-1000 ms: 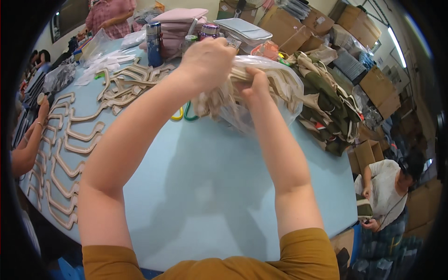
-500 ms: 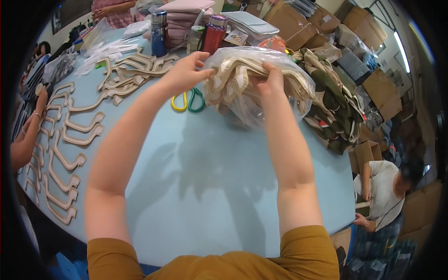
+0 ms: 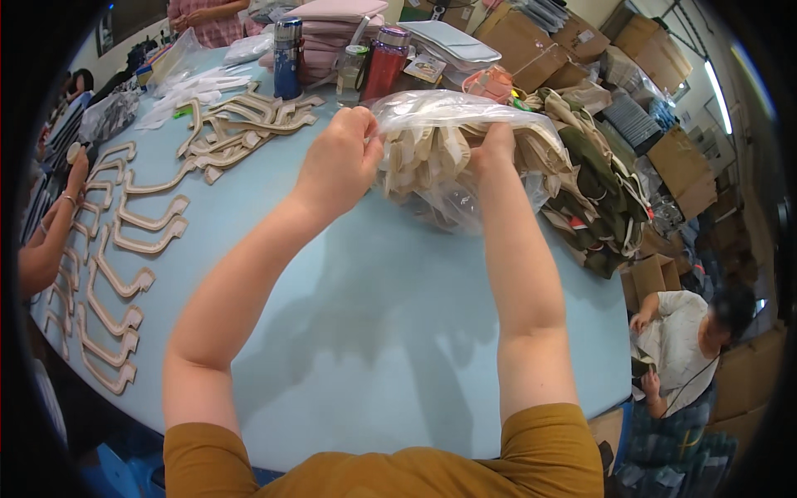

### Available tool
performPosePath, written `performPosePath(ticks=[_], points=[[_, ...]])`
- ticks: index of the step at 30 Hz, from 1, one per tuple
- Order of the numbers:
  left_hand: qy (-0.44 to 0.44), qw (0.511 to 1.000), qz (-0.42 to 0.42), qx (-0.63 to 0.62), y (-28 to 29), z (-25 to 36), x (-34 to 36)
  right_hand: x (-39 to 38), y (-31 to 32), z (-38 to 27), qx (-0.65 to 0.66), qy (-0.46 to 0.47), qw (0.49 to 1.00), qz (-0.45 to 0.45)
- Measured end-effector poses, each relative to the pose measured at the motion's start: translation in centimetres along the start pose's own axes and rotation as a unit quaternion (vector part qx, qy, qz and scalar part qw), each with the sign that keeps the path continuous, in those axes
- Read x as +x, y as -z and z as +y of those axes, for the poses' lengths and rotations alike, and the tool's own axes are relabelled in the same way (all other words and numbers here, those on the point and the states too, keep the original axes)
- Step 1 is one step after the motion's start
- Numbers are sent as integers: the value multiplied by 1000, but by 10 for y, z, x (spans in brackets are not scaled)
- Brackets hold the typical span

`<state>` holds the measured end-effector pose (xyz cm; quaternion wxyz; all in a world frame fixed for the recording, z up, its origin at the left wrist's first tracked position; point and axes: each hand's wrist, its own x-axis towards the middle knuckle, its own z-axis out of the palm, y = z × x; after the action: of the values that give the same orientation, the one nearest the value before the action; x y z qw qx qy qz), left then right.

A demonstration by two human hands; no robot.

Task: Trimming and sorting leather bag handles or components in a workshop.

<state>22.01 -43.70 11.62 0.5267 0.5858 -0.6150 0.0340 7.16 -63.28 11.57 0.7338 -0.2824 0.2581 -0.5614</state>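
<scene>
A clear plastic bag is at the far side of the table, with a bundle of beige curved fabric strips partly inside it. My left hand is closed at the bag's left edge, pinching the plastic. My right hand reaches into the bag's opening and grips the bundle, its fingers partly hidden by the strips and the film. The strips' squared ends point toward me.
More beige strips are heaped at the far left, and others lie in rows along the left edge. Bottles, pink cases and olive-green fabric pieces stand or lie behind and beside the bag. Co-workers are at both sides.
My left hand has gone from open fingers beside the strips to a closed pinch on the bag's edge. The plastic now covers more of the bundle's top. The coloured scissor handles are now hidden.
</scene>
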Motion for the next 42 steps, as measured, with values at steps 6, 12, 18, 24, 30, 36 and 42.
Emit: performPosePath(ticks=[6, 12, 18, 24, 30, 36, 42], points=[[73, 985, -21, -154, 11, 12, 7, 20, 22, 26, -153, -70, 983, -70], [130, 969, -41, -206, 23, 5, 0, 3, 0, 12, -182, -29, 980, 80], [10, 986, 53, -155, 26, 38, -4, 10, -18, 22, -190, 57, 980, 17], [4, 985, 26, -170, 13, 48, -18, 78, -17, 38, 92, 1, 985, -149], [95, 963, 60, -246, 20, 39, -8, -11, -11, 35, 90, -136, 969, -186], [119, 987, 15, -104, 18, 46, -10, -57, 13, 25, -45, -84, 989, -115], [-219, 935, -53, 274, -8, 113, -11, -32, 39, 23, -328, 158, 908, -208]])
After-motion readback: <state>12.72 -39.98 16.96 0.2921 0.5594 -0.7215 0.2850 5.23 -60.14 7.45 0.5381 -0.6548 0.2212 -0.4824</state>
